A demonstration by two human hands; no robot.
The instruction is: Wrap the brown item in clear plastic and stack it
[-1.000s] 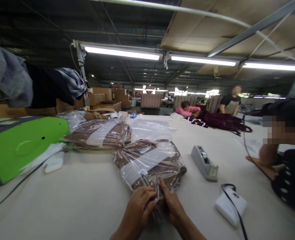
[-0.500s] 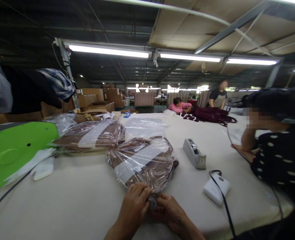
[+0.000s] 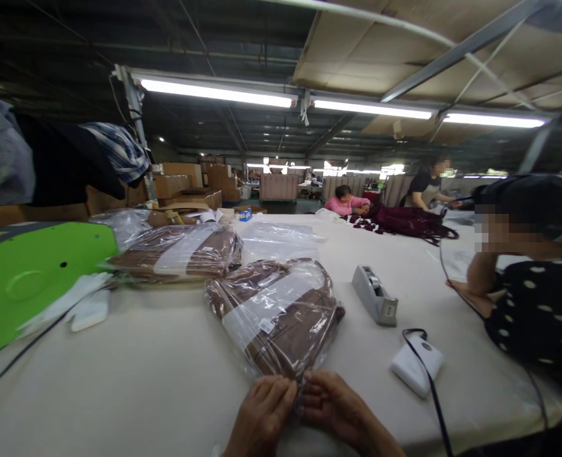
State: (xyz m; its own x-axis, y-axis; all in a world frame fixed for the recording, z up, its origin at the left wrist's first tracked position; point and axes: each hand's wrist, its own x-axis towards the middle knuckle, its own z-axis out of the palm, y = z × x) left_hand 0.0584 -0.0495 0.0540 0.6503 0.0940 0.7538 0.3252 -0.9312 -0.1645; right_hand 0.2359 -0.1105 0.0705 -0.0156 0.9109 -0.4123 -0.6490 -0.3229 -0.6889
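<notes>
A folded brown garment point(image 3: 285, 343) with a pale paper band lies inside a clear plastic bag point(image 3: 233, 346) on the table in front of me. My left hand point(image 3: 264, 409) pinches the near end of that bag with its fingers closed. Close beside it, my right hand point(image 3: 331, 403) has its fingers curled on the gathered plastic at the same end. The plastic between the two hands is partly hidden by the fingers. Farther back on the left, a second bagged brown garment point(image 3: 209, 260) touches the first one's far corner.
A grey tape dispenser point(image 3: 375, 295) and a white device point(image 3: 418, 367) with a black cord stand to the right. White gloves point(image 3: 91, 311) lie beside a green machine point(image 3: 47, 273) on the left. Flat clear bags point(image 3: 281, 238) lie behind. A person in dotted clothing point(image 3: 533, 304) leans at the right edge.
Both hands have drawn slightly nearer to me with the bag's end, and the plastic over the garment looks stretched. The view has shifted a little. At the back, the standing person has leaned right.
</notes>
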